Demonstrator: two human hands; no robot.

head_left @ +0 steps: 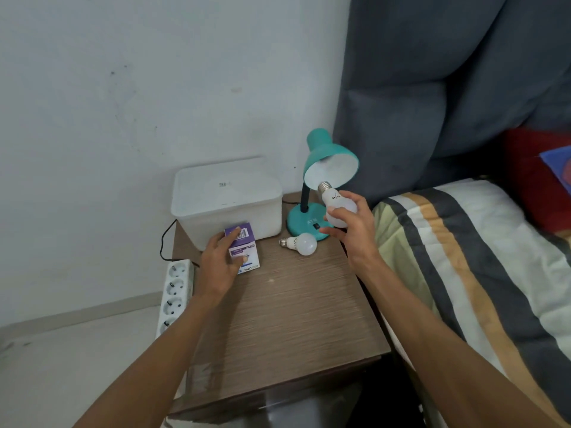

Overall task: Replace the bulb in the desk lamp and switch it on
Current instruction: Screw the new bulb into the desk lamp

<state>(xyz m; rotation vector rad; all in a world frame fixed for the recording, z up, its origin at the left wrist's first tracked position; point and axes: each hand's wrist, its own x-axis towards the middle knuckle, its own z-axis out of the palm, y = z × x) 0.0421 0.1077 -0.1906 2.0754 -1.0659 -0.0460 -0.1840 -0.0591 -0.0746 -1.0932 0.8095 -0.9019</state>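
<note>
Two bulbs: one [337, 208] gripped in right hand [352, 228], screw base up just below teal lamp [324, 180] shade; other [301, 243] lying on nightstand [293, 304] by lamp base. One box [243, 248] under left hand [221, 261], fingers curled around it; contents hidden. One lidded white tub [227, 202] behind.

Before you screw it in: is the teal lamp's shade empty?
Empty: the teal desk lamp shows only white interior; right hand holds the white bulb outside it.

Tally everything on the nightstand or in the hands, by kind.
Light bulbs: 2, one in the right hand, one lying on the nightstand
Bulb box: 1, under the left hand
Desk lamp: 1
White lidded container: 1
Total: 5
</note>
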